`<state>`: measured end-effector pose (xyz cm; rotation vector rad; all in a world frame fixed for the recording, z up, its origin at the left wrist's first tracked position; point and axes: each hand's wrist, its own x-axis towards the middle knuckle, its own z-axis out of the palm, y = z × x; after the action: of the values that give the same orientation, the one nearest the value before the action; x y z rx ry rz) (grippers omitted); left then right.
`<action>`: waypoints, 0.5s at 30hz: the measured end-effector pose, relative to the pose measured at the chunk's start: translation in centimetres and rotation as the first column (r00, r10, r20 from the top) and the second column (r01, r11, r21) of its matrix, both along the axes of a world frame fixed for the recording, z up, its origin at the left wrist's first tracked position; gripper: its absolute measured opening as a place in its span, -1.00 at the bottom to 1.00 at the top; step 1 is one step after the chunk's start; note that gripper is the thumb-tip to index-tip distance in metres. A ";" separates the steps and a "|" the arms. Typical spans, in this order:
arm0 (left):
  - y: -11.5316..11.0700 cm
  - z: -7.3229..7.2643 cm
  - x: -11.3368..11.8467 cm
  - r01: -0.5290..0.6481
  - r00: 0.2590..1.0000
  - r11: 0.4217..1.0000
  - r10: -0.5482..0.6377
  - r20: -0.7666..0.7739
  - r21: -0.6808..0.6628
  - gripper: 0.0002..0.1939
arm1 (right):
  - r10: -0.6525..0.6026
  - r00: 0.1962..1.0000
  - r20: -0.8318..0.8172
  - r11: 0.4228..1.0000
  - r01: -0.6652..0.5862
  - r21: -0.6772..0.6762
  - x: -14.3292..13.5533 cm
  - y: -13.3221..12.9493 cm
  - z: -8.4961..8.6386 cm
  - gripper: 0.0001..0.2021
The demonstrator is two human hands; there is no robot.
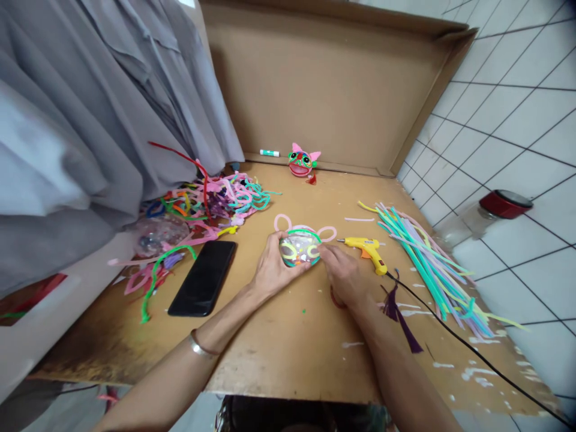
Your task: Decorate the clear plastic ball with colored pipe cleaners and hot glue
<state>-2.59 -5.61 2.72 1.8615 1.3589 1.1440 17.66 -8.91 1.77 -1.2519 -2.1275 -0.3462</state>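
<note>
A small clear, rounded craft piece (300, 245) trimmed with pipe cleaners is between my two hands above the middle of the table. It has a green band, yellow rings and two pink loops sticking out at its top. My left hand (272, 261) grips its left and lower edge. The fingers of my right hand (341, 267) are bent and pressed at its right edge; whether they pinch a small part there is hidden. Just right of that hand lies a yellow glue gun (369, 252) with a black cord.
Pipe cleaners (423, 264) lie bundled at right, near a dark tassel (400, 318) and a red-lidded jar (486, 216). A phone (203, 279) and tangled pipe cleaners (225, 195) are at left. A finished-looking animal face (302, 162) and glue stick (269, 153) stand by the cardboard (324, 84).
</note>
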 end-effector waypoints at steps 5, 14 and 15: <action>0.0 0.0 0.0 -0.004 1.000 1.000 0.005 0.025 -0.029 -0.22 | 0.011 1.000 0.016 1.000 -0.011 0.020 -0.1 0.0 0.1 -0.57; -0.2 0.4 -0.3 -0.010 0.997 0.997 0.016 0.076 -0.082 -0.33 | 0.031 0.998 0.054 0.999 -0.031 -0.011 -0.1 -0.2 0.4 -0.58; -0.2 0.5 -0.2 -0.018 0.997 0.996 0.025 0.079 -0.086 -0.32 | 0.030 0.997 0.069 1.000 -0.030 0.000 -0.1 -0.2 0.4 -0.58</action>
<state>-2.84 -5.79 3.22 1.7266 1.3644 1.1408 17.55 -9.12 2.21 -1.2218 -2.2015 -0.3822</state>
